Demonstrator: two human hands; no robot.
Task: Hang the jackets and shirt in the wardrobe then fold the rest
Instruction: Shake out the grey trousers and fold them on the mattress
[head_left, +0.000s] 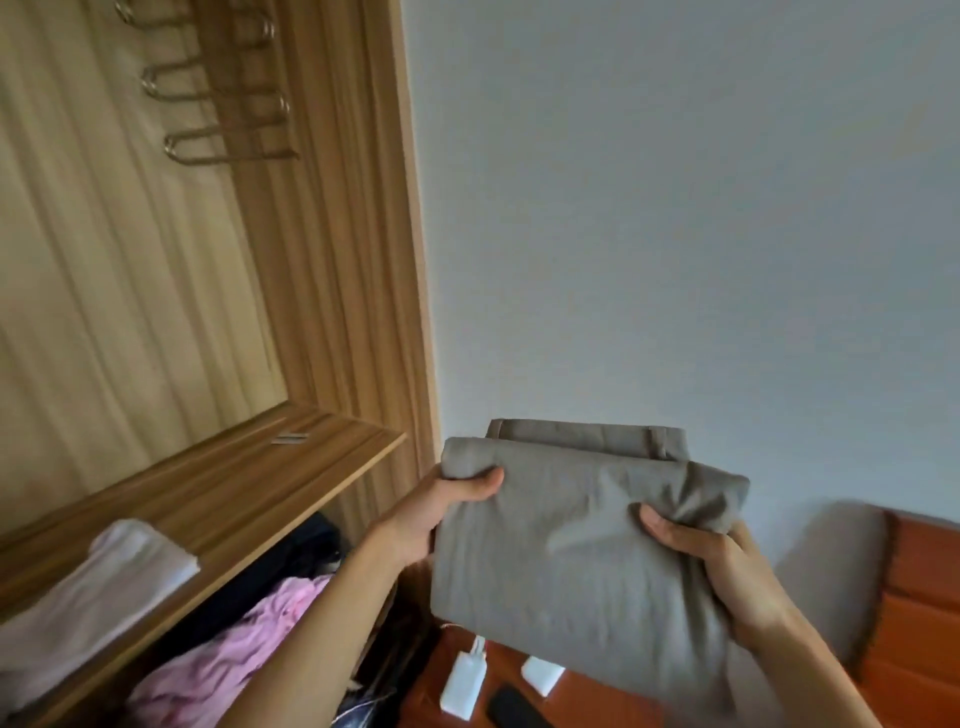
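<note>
I judge folding nearly done: the left hand (431, 514) and right hand (717, 566), thumbs curled over, grip the folded grey trousers (582, 540) in mid-air beside the wardrobe shelf (249, 488) (a folded white garment (104, 587) lies there), shelving left.

A single wide-angle view comes from a camera worn on the person's head. It faces forward and is tilted sideways, so the open wardrobe (374, 260) leans across the left side. A pale wall (675, 208) fills the upper right. The left hand (431, 512) and right hand (717, 566) sit close to the lens, low and central, both holding a folded grey garment (566, 545).
</note>
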